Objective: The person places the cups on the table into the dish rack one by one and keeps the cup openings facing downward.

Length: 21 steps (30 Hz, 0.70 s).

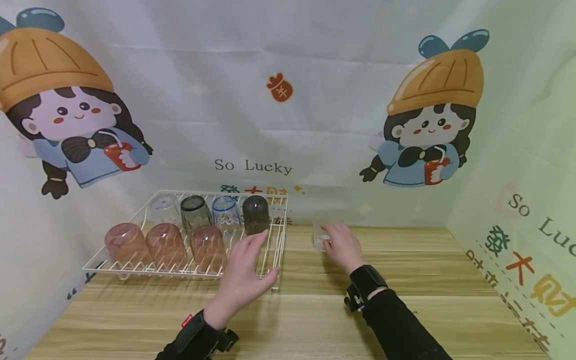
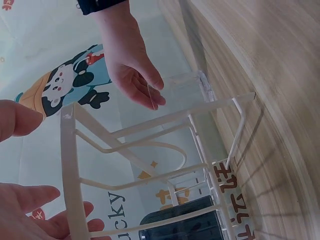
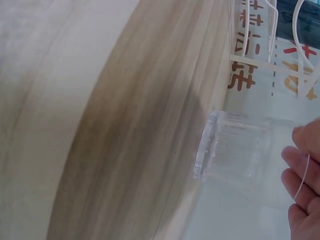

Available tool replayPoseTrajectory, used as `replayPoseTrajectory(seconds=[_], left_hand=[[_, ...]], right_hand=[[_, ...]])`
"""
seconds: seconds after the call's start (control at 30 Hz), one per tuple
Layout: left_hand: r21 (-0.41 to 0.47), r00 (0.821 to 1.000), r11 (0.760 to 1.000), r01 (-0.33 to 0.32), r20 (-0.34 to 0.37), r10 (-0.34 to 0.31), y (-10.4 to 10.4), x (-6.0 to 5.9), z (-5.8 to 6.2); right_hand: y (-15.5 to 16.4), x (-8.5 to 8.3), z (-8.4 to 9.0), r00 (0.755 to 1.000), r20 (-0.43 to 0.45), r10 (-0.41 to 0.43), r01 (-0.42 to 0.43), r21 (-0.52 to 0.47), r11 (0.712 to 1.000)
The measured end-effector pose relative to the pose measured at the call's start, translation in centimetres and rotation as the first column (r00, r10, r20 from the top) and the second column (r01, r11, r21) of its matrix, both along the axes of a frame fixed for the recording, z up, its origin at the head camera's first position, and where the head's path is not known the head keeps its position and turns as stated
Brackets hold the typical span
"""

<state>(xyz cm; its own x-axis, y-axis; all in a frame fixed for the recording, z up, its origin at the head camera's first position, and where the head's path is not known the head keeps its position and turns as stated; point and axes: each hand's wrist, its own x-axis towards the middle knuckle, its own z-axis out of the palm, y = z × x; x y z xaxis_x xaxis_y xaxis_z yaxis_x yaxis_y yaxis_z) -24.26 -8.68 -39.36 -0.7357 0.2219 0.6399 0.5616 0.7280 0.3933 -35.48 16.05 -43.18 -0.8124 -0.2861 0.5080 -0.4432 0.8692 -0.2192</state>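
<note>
My right hand [image 1: 345, 246] pinches a clear drinking glass [image 1: 320, 241] by its rim, to the right of the rack. In the right wrist view the thick base of this clear glass [image 3: 240, 147] points down at the table, close to the wood, and the fingertips [image 3: 295, 172] are at the rim. My left hand [image 1: 245, 275] is spread with nothing in it, over the right front part of a white wire rack [image 1: 281, 250]. From the left wrist, the left thumb [image 2: 22, 120] and fingers show beside the rack's corner.
Upside-down glasses fill much of the rack: three pink ones [image 1: 166, 247] in front, with a clear one [image 1: 164, 210], a dark one [image 1: 195, 212], a blue-rimmed one [image 1: 226, 212] and a dark grey one [image 1: 255, 215] behind. A printed cloth [image 1: 324, 150] backs the wooden table [image 1: 405, 310].
</note>
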Motion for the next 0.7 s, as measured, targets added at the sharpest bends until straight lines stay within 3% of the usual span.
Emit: replayPoseTrajectory(seconds=[0.27, 0.7], left_hand=[[-0.001, 1.000, 1.000, -0.007, -0.004, 0.007, 0.05, -0.18, -0.10], [0.029, 1.000, 1.000, -0.002, -0.024, 0.003, 0.56, -0.29, 0.12]], right_hand=[[-0.44, -0.23, -0.02, 0.999, 0.003, -0.036, 0.036, -0.005, 0.999], [-0.57, -0.73, -0.49, 0.995, -0.073, -0.070, 0.071, 0.013, 0.997]])
